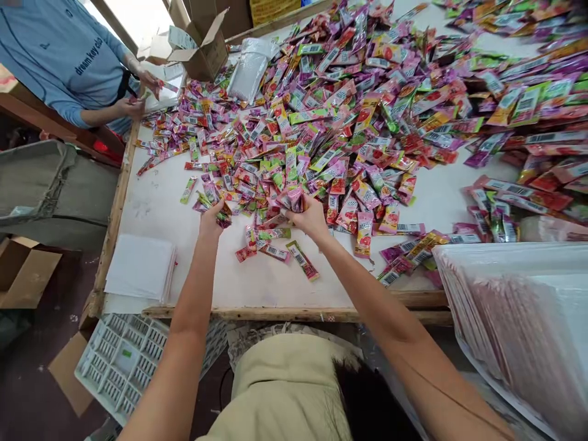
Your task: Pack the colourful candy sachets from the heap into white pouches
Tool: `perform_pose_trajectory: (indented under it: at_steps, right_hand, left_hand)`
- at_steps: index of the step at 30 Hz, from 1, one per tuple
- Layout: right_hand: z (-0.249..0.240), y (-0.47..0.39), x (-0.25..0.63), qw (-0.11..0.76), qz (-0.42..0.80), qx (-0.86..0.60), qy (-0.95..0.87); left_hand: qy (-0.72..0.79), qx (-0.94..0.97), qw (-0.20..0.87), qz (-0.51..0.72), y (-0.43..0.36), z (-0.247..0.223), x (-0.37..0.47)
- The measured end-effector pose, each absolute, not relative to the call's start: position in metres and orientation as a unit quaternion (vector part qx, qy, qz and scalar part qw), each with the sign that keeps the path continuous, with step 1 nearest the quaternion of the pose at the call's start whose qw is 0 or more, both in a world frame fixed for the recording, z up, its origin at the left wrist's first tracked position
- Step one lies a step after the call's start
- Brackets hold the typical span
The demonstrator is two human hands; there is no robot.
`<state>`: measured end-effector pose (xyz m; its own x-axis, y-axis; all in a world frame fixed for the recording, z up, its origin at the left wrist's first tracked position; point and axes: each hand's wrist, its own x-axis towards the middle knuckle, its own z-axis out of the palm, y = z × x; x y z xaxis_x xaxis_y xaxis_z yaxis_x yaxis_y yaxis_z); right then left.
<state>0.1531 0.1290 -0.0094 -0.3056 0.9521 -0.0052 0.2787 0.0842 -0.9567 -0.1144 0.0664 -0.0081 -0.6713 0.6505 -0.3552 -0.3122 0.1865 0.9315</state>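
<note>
A wide heap of small, colourful stick packets (316,122) with barcodes and fruit pictures covers much of the white table (257,282). At the heap's near left edge, my left hand (212,219) is closed around several packets, whose ends stick out past the fingers. My right hand (310,215) grips a small bunch of pink packets (293,198) at the front of the heap. Between my forearms, a few loose packets lie on the table, among them a green and red one (302,260).
A stack of white sheets (140,267) lies at the table's left corner. White padded bags (519,324) stand at the right. Across the left edge, a person in a blue top (68,58) handles packets. An open carton (206,52) and a bubble-wrap bag (250,70) sit at the back.
</note>
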Motion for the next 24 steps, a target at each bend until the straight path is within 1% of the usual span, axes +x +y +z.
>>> perform_pose_trajectory:
  at_steps: [3,7,11,12,14,16,17,19,21,24]
  right_hand:
    - [0.004,0.133,0.161,0.381,0.515,-0.475,-0.603]
    - [0.019,0.13,0.183,0.407,0.529,-0.482,-0.567]
    - [0.011,0.114,0.211,0.38,0.565,-0.481,-0.552]
    - [0.007,0.109,0.215,0.363,0.57,-0.474,-0.564]
    - [0.001,0.102,0.22,0.298,0.56,-0.459,-0.622]
    - [0.0,0.1,0.215,0.225,0.517,-0.437,-0.701]
    - [0.002,0.101,0.208,0.204,0.483,-0.423,-0.739]
    - [0.008,0.108,0.188,0.198,0.405,-0.392,-0.802]
    - [0.013,0.118,0.163,0.177,0.334,-0.365,-0.851]
    - [0.01,0.127,0.133,0.097,0.248,-0.332,-0.905]
  left_hand:
    - [0.61,0.078,0.433,0.659,0.052,0.012,-0.121]
    - [0.59,0.145,0.417,0.676,0.034,0.036,-0.127]
    - [0.591,0.164,0.403,0.679,0.017,0.043,-0.132]
    - [0.589,0.163,0.402,0.682,0.016,0.041,-0.134]
    - [0.602,0.173,0.401,0.668,0.02,0.034,-0.138]
    - [0.646,0.203,0.378,0.631,0.035,0.026,-0.142]
    - [0.675,0.231,0.353,0.605,0.046,0.022,-0.144]
    - [0.727,0.311,0.286,0.541,0.07,0.015,-0.147]
    - [0.757,0.418,0.232,0.445,0.093,0.007,-0.148]
    - [0.761,0.567,0.182,0.258,0.111,-0.006,-0.146]
